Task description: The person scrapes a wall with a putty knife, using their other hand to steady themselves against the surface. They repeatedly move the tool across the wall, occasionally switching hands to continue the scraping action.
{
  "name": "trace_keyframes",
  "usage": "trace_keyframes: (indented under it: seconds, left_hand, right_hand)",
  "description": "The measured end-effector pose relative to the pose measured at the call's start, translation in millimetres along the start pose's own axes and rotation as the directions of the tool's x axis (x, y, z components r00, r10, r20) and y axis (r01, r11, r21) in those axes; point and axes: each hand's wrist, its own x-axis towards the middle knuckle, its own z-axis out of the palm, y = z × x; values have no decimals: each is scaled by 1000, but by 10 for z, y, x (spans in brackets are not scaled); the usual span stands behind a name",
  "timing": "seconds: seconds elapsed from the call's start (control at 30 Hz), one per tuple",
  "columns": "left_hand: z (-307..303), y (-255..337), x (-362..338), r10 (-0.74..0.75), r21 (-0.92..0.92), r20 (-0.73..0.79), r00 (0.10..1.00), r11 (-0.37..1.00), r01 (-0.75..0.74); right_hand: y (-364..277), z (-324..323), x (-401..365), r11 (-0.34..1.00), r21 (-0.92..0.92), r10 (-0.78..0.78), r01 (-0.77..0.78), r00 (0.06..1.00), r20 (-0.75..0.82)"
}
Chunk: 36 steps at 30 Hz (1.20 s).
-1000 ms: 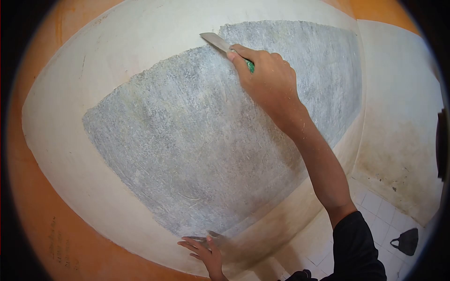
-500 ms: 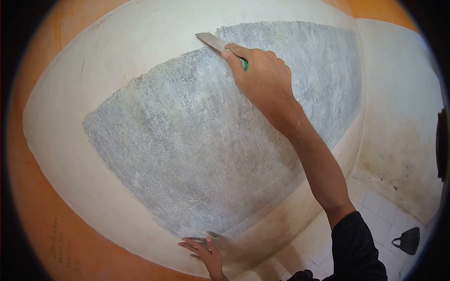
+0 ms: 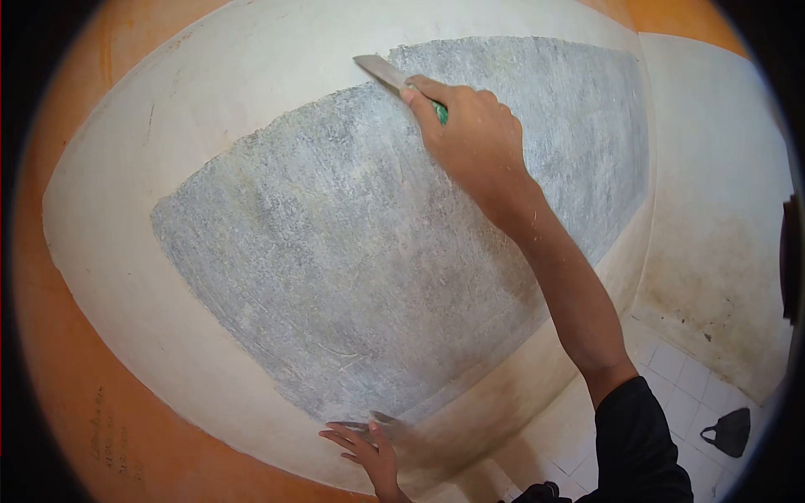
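Note:
My right hand [image 3: 476, 138] is closed around the green handle of a scraper [image 3: 381, 72]. Its flat metal blade lies at the upper edge of a grey patch [image 3: 352, 243] on the wall, where the rough grey surface meets pale paint [image 3: 251, 67]. The blade tip overlaps the pale side. Down at the patch's lower corner, my left hand [image 3: 377, 457] is open, fingers spread against the wall, with dark shadows beside the fingertips.
Orange paint [image 3: 50, 360] borders the pale area, with faint handwriting at lower left. To the right, a stained pale wall [image 3: 713, 210] meets the corner. A dark face mask [image 3: 731, 432] lies on the white tiled floor [image 3: 667, 365].
The scraper and my right hand have shifted very slightly up and right. My left hand stays in about the same place.

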Motion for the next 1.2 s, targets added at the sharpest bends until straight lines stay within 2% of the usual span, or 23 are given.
trace_keyframes:
  seconds: [0.07, 0.13, 0.23, 0.37, 0.43, 0.57, 0.63, 0.73, 0.83, 0.97, 1.03, 1.13, 1.2]
  left_hand:
    - [7, 7, 0, -2, 5, 3, 1000, 1000, 2]
    - [20, 10, -10, -4, 6, 8, 1000, 1000, 4]
    - [7, 8, -2, -1, 6, 6, 1000, 1000, 1]
    - [21, -29, 5, 9, 21, 2, 1000, 1000, -9]
    - [34, -24, -7, 12, 24, 6, 1000, 1000, -12]
    - [19, -38, 5, 20, 24, 2, 1000, 999, -20]
    - [38, -70, 26, 29, 26, 2, 1000, 999, -29]
    - [30, -76, 10, 15, 36, 7, 1000, 999, -16]
    - [41, -45, -5, 15, 30, 10, 1000, 999, -15]
    - [-18, -63, 1, 25, 27, 39, 999, 999, -26]
    - [-20, -75, 21, 24, 29, 35, 999, 999, -25]
    - [-5, -59, -9, 22, 34, 36, 999, 999, -23]
    - [38, -63, 14, 34, 18, 19, 999, 999, -34]
  right_hand:
    - [31, 41, 21, 999, 32, 0, 1, 999, -34]
    - [60, 75, 5, 993, -105, -58, 49, 995, -79]
    - [90, 44, -93, 998, -61, -11, 11, 1000, -3]
    - [62, 72, -117, 998, -60, -8, 6, 999, -34]
    - [145, 147, -218, 983, -171, -77, 65, 995, -62]
    - [267, 164, -422, 983, -181, -54, 35, 994, -97]
    - [237, 196, -340, 965, -249, -127, 81, 977, -172]
    - [119, 170, -87, 954, -296, -102, 46, 979, -174]
    - [79, 140, -209, 925, -377, -91, 38, 988, -123]
    - [65, 221, -293, 918, -395, -101, 33, 983, -155]
    - [21, 206, -199, 880, -472, -171, 49, 960, -220]
    - [131, 261, -289, 816, -571, -262, 87, 937, -230]
    - [132, 256, -289, 828, -556, -227, 76, 951, -209]
